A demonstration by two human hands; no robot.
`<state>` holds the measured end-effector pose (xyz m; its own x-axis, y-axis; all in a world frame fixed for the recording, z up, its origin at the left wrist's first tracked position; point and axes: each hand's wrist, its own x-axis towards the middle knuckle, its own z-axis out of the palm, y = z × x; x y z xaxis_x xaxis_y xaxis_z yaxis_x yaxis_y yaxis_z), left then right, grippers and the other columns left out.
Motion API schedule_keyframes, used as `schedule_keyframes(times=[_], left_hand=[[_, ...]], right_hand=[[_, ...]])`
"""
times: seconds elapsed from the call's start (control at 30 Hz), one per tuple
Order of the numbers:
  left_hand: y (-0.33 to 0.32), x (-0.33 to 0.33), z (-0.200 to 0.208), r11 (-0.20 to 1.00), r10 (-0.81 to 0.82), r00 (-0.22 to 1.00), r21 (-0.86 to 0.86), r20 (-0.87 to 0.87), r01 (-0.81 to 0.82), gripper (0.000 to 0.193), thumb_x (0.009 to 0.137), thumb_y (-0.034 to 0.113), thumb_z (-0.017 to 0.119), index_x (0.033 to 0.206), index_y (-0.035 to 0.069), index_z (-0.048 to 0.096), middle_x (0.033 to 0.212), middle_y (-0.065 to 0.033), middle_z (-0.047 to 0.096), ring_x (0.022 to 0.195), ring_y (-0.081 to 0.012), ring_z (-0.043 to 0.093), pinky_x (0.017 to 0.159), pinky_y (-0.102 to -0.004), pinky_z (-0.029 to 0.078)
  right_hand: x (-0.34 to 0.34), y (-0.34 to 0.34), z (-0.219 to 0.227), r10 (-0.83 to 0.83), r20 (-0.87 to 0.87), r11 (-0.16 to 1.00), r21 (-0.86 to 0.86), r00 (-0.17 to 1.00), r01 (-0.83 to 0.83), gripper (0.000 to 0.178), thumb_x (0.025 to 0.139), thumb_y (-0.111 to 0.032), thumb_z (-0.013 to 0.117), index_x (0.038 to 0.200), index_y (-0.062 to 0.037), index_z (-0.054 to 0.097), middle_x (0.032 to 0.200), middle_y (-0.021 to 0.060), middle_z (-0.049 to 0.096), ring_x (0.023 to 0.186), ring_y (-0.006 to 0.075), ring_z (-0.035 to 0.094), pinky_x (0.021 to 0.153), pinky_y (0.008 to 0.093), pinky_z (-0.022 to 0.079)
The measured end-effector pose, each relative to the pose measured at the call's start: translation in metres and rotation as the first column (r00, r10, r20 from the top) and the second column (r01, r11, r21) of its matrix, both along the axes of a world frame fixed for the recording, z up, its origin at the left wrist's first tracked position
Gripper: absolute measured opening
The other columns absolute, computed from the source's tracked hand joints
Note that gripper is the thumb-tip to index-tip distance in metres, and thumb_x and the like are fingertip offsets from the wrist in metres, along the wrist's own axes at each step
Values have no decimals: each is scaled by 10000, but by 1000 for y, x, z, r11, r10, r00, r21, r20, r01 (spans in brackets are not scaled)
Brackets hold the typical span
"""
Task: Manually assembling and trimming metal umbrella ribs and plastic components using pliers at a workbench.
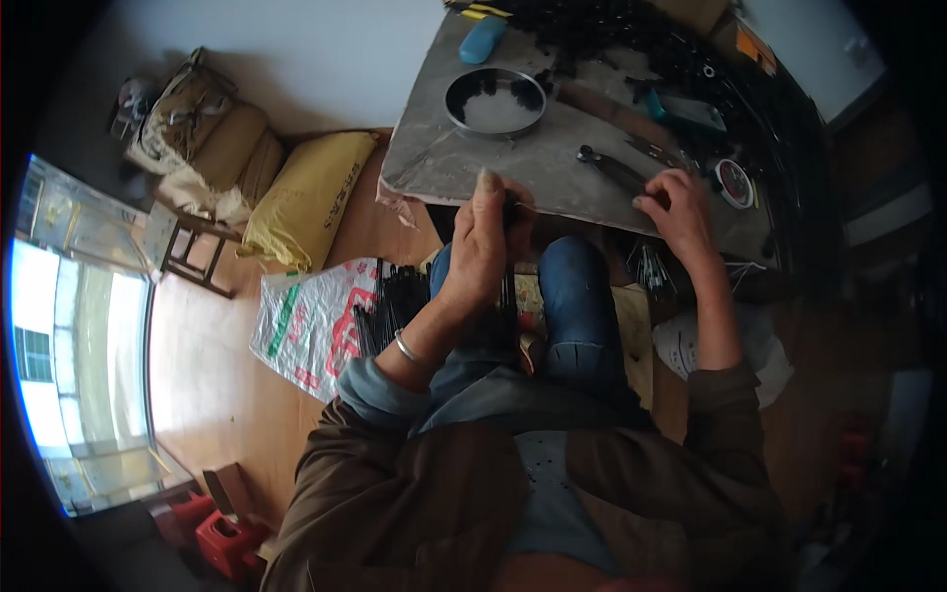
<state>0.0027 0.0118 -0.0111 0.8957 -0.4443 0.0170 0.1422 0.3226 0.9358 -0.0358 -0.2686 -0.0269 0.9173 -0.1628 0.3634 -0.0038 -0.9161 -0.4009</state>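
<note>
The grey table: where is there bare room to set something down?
Bare patches on the grey table: its near-left corner, bordered by the metal bowl and two edges; and the gap between the bowl and the black tool beside the right hand. Crowded: the far right, with loose black parts, the teal tray and a round object.
</note>
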Motion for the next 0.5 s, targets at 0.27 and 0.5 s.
schedule_keyframes(times=[0.27,0.5], left_hand=[[-5,-3,10,998,47,999,-39,-19,-48,629,997,543,279,822,31,600,534,33,378,461,-58,353,424,-218,282],[-7,-3,8,998,67,998,-7,-12,-67,639,980,573,304,825,22,586,512,25,380,440,-58,349,414,-219,279]], right_hand=[[11,-7,-10,79,180,942,308,980,-132,214,879,-197,652,849,-24,530,817,64,589,694,197,563,640,328,452],[-34,58,41,243,211,944,175,947,-281,404,678,-1,779,885,-71,439,932,64,567,754,162,557,628,279,451]])
